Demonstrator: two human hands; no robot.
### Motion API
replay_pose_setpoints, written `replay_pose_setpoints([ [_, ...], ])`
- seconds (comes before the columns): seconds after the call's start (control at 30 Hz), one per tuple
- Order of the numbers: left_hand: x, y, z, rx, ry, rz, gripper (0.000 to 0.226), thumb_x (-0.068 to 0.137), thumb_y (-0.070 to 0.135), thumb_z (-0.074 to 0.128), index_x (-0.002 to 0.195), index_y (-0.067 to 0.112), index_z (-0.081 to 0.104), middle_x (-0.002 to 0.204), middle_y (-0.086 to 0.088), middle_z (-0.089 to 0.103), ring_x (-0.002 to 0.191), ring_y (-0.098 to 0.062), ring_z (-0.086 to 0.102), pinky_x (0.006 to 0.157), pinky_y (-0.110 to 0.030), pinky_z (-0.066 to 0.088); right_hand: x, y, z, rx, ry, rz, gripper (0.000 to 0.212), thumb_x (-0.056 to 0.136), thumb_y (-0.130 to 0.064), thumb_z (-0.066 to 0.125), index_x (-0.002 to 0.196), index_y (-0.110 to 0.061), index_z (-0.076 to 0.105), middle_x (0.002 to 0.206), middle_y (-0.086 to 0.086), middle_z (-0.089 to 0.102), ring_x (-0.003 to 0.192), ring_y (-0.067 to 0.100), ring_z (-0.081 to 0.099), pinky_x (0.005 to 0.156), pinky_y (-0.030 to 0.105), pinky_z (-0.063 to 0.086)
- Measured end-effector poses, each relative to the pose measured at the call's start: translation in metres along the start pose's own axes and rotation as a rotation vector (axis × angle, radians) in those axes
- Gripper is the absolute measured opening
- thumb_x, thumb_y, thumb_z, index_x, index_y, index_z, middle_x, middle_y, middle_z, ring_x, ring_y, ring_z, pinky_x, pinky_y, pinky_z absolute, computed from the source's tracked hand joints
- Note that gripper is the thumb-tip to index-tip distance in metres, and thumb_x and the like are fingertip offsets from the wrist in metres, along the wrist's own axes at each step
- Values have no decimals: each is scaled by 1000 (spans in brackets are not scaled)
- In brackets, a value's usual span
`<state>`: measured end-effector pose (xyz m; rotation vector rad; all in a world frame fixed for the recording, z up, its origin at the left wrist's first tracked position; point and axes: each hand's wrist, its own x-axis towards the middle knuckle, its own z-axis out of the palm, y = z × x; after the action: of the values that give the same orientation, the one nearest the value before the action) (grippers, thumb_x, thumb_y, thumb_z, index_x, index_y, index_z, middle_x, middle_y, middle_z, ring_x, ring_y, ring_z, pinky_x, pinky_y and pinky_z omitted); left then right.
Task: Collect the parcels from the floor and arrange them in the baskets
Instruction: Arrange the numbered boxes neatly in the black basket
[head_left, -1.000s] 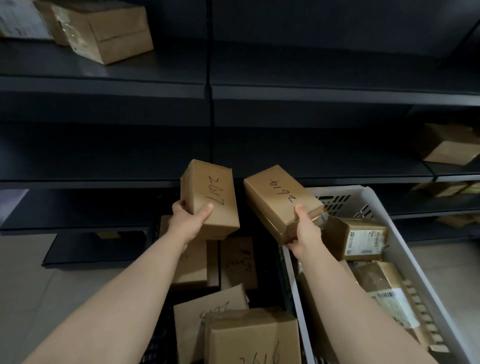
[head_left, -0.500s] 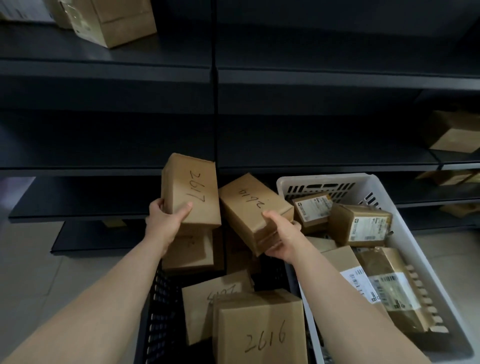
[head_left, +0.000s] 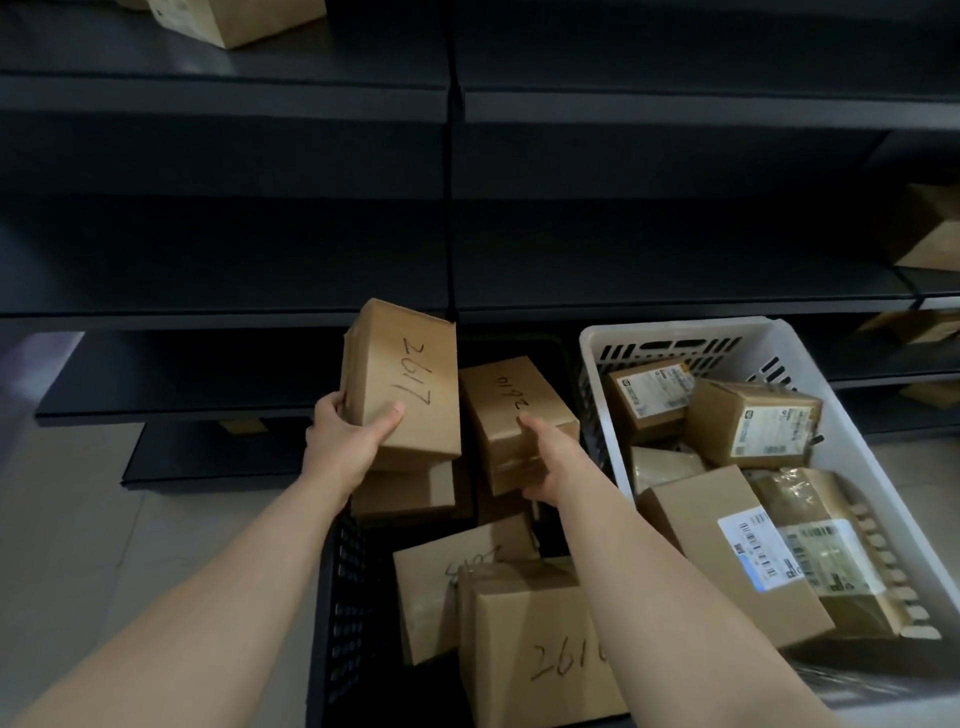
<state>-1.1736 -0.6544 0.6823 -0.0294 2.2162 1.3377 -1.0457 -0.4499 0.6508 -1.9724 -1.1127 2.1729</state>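
Brown cardboard parcel marked 2617 (head_left: 402, 384) is gripped at its lower end by the curled fingers of the left hand (head_left: 345, 441). The right hand (head_left: 545, 467) grips the brown parcel marked 2614 (head_left: 511, 410). Both are over the partly filled black slatted plastic basket (head_left: 343, 597). The white plastic basket (head_left: 675, 328) alongside holds several labelled parcels (head_left: 758, 421). Judged well advanced, with two placements outstanding.

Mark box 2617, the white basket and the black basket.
box 2617 (head_left: 410, 400), head view, its numbered face
white basket (head_left: 675, 327), head view, its far rim
black basket (head_left: 344, 597), head view, its left wall
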Motion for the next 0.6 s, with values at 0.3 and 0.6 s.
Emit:
replay_pose_setpoints([
  [0.3, 11, -3, 4, -1, -29, -4, 106, 58, 68, 74, 145, 34, 25, 139, -5, 44, 121, -26, 49, 101, -48, 44, 19, -4, 9, -19, 57, 39, 42, 99, 0, 46, 141, -7, 46, 141, 18, 45, 127, 36, 46, 103, 43, 47],
  [0.6, -9, 1, 14, -148, -148, -68, 95, 75, 53, 74, 150, 24, 23, 139, -7, 48, 117, -25, 53, 99, -46, 47, 2, -19, 13, -211, -182, -154, 95, 56, -63, 81, 139, -26, 52, 140, 7, 54, 129, 30, 48, 112, 50, 35],
])
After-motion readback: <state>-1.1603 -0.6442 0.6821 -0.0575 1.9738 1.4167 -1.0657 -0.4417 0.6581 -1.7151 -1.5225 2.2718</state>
